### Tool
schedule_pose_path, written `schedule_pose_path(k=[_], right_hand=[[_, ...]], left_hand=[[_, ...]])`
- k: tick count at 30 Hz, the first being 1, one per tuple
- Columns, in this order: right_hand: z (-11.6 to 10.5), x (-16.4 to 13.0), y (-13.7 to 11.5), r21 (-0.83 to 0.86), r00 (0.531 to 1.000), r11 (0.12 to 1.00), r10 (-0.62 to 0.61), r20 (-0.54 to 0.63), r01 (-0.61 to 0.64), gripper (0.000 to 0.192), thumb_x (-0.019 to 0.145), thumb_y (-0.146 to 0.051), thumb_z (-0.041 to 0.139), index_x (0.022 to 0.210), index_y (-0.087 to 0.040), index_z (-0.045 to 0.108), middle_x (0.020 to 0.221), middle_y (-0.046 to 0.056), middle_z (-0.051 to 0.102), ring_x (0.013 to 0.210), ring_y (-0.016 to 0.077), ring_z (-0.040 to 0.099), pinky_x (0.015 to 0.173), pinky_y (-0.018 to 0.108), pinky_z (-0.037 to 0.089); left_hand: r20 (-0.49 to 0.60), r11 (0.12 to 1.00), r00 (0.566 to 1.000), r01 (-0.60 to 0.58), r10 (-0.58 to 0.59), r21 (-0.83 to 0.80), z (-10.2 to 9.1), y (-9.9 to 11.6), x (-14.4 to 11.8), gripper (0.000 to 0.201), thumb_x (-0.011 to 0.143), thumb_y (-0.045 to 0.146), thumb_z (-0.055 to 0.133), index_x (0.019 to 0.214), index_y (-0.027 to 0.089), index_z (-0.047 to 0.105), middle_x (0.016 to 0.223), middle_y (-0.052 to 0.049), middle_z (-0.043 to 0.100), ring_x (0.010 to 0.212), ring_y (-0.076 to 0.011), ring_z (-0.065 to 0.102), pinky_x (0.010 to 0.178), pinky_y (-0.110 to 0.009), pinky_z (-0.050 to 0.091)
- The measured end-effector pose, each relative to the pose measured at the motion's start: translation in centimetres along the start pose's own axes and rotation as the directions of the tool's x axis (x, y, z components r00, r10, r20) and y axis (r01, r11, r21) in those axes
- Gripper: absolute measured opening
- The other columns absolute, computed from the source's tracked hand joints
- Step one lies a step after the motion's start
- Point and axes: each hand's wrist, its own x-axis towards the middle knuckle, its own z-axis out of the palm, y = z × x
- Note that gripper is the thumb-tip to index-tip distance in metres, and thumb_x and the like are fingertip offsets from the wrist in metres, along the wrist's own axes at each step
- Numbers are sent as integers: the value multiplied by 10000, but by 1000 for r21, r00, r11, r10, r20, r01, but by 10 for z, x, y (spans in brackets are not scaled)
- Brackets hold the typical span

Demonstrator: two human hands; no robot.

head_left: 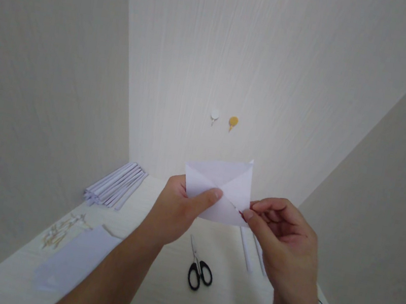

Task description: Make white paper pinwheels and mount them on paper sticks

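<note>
A small white paper envelope [234, 185] with diagonal fold lines is held up above the table. My left hand [182, 210] grips its left side, the thumb pressed flat near the middle where the folds meet. My right hand [282, 236] pinches its lower right edge between thumb and fingertips. A narrow dark reddish gap shows along the seam beside my right thumb; what is behind it I cannot make out. Below the envelope, scissors [196, 269] with black handles lie on the table, touched by neither hand.
Long white paper strips [116, 184] are stacked at the back left. Nearer lie a pile of small thin sticks [61, 232] and white paper [74, 260]. More strips [246, 251] lie partly behind my right hand. A white hook [214, 115] and a yellow hook [233, 121] are on the wall.
</note>
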Motion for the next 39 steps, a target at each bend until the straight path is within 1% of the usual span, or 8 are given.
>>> schedule_pose_path(k=[4,14,24,28,31,33,36,39], right_hand=[[2,0,-2,75,1000,997,17,22,-18,198,776,-239,881,880,-249,713,799,2,737,685,125,654,595,204,516],[1,0,1,88,997,995,36,72,-42,230,790,-223,875,939,-244,701,818,-13,740,721,108,679,665,188,535],[0,1,-1,152,968,974,132,215,-167,276,817,-231,857,983,-250,638,806,-24,747,681,104,664,637,195,535],[-2,4,0,166,985,983,47,165,-75,274,806,-244,861,1022,-264,693,967,5,752,869,140,695,730,216,571],[-2,4,1,152,995,988,27,91,-41,221,825,-262,850,1018,-274,743,966,5,746,803,109,670,680,177,551],[-2,4,2,116,999,993,6,46,-12,154,825,-237,845,955,-264,767,903,1,743,754,93,656,645,153,531],[-2,4,2,108,1000,994,-16,12,15,143,820,-186,830,921,-265,767,799,-18,728,692,82,642,617,141,515],[-2,5,2,136,999,990,-27,27,23,204,817,-156,814,966,-285,759,759,-38,716,644,75,617,596,141,503]], left_hand=[[-20,1000,1000,-7,7,7,0,0,1,292,761,417,853,879,151,823,925,-102,833,791,-250,764,648,-297,567],[-42,1000,999,2,-3,-13,0,-1,0,295,764,433,854,838,153,800,849,-77,807,668,-181,690,593,-265,527],[-36,1000,999,-20,20,2,-2,-7,4,356,762,480,857,822,138,774,765,-47,750,630,-147,633,558,-235,489],[102,998,994,32,-38,56,-5,-5,5,316,778,430,836,852,128,785,790,-66,771,656,-167,662,590,-258,519],[260,987,958,88,-121,134,-8,-5,5,301,797,400,814,918,125,791,891,-104,804,754,-220,722,650,-298,550],[288,981,947,94,-140,169,-11,-6,6,294,791,383,816,928,124,791,906,-111,808,769,-231,731,646,-298,545],[179,985,981,47,-76,164,-13,-9,9,268,753,355,852,871,124,784,820,-80,790,699,-188,700,603,-260,513],[43,999,998,-37,36,8,-14,-12,14,267,695,294,907,865,141,770,773,-35,776,675,-140,679,621,-222,514]])
